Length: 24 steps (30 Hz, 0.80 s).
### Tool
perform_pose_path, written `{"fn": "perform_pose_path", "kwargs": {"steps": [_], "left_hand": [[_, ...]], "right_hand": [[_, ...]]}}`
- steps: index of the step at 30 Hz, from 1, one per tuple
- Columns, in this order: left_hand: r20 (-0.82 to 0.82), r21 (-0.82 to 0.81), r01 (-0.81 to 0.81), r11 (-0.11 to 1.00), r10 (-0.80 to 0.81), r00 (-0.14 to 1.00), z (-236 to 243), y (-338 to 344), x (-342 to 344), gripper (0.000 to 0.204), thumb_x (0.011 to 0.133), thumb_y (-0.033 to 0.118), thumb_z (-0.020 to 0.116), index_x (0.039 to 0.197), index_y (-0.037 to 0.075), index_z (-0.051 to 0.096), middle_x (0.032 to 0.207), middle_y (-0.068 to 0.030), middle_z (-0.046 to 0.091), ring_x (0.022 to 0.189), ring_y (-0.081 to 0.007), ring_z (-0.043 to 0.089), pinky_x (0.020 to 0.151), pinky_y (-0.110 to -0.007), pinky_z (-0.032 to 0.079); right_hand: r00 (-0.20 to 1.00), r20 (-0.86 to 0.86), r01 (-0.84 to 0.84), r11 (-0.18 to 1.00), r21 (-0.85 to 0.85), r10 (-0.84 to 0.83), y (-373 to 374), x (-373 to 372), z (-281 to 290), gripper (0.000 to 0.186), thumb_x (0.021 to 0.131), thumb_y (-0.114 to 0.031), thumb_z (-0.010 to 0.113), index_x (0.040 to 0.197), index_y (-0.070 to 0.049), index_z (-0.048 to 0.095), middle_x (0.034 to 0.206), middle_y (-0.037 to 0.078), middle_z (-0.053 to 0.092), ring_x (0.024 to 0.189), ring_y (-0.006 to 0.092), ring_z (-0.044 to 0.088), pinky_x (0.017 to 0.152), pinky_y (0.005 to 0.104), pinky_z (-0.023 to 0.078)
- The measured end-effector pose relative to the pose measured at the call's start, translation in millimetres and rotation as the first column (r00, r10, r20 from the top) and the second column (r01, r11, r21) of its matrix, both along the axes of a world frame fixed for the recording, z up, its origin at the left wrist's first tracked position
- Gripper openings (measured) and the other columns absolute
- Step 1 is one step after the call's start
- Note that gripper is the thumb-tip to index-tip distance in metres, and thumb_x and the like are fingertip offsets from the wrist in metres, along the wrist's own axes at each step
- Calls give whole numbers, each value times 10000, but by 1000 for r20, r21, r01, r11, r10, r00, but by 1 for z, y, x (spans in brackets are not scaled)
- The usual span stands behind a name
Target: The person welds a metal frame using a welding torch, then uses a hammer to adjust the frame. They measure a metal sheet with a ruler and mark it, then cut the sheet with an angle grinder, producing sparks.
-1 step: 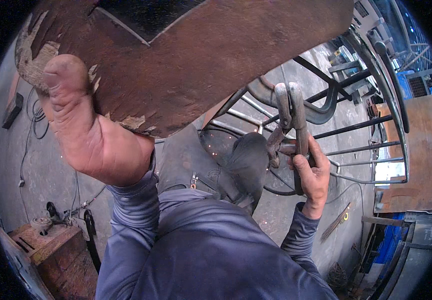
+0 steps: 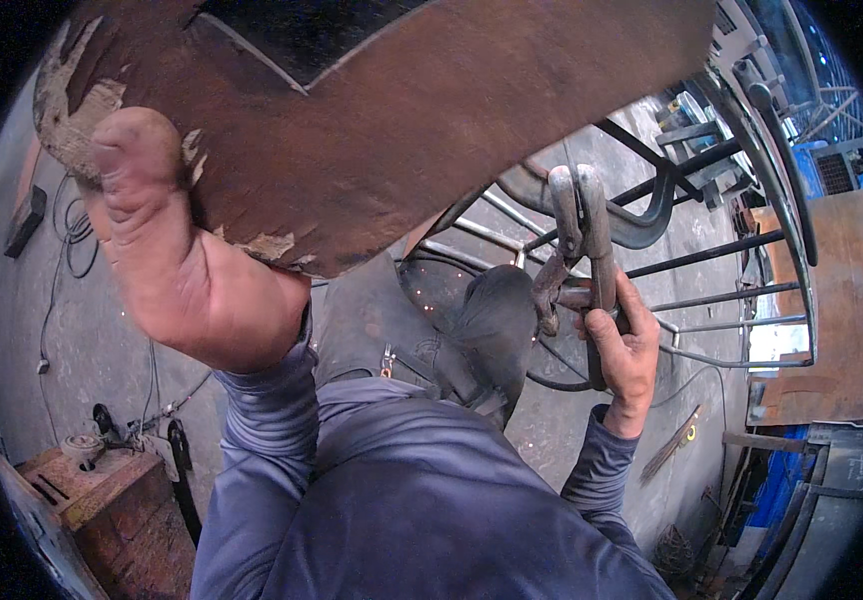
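Note:
My left hand grips the lower left edge of a worn brown hand-held welding shield. Its thumb presses on the near face, while the fingers are hidden behind. Flaked, torn patches mark the shield's edge, and a dark V-shaped panel shows at the top of the picture. To the right, my right hand is closed around the lower part of a bare metal electrode holder with looped jaws. A thin rod rises from between the jaws, its upper end hidden by the shield.
A frame of round metal bars stands right of my legs, with a dark curved clamp by it. Small sparks dot the floor around my knees. Cables lie at left, near a rusty box. A brown sheet is at far right.
The shield has shifted slightly to the right and down in the picture. My right hand and the electrode holder stay in place.

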State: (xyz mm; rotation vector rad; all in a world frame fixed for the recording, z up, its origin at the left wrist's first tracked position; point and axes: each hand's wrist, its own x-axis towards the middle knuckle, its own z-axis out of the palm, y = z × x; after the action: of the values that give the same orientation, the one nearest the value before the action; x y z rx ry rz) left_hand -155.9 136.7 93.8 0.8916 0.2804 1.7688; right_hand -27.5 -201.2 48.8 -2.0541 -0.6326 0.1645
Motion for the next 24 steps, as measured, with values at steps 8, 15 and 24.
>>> {"fn": "perform_pose_path", "kwargs": {"steps": [8, 15, 24], "left_hand": [[-305, 174, 456, 873, -393, 868, -4, -25, -13, 731, 1025, 415, 584, 1533, -63, 366, 1484, -218, 521, 1336, -360, 545, 1130, -495, 447], [-370, 104, 669, 735, -596, 713, 15, -34, -19, 881, 964, 484, 658, 1563, -62, 310, 1499, -207, 499, 1353, -353, 530, 1138, -468, 441], [-280, 92, 726, 681, -682, 676, 13, -34, -18, 814, 965, 381, 701, 1559, -36, 333, 1493, -203, 507, 1348, -364, 535, 1133, -494, 446]], "right_hand": [[988, 131, 92, 994, -65, -83, -9, 6, -15, 355, 934, -196, 741, 1198, 31, 670, 1086, 143, 726, 995, 246, 696, 879, 371, 546], [854, 495, 91, 893, -440, 157, -15, 7, -11, 192, 909, -108, 678, 1073, -20, 727, 1072, 154, 749, 1013, 356, 696, 925, 458, 517], [860, 484, 50, 914, -402, 165, -20, 12, -19, 230, 856, -77, 712, 1082, -39, 731, 1069, 154, 746, 1012, 352, 698, 924, 452, 524]]}}
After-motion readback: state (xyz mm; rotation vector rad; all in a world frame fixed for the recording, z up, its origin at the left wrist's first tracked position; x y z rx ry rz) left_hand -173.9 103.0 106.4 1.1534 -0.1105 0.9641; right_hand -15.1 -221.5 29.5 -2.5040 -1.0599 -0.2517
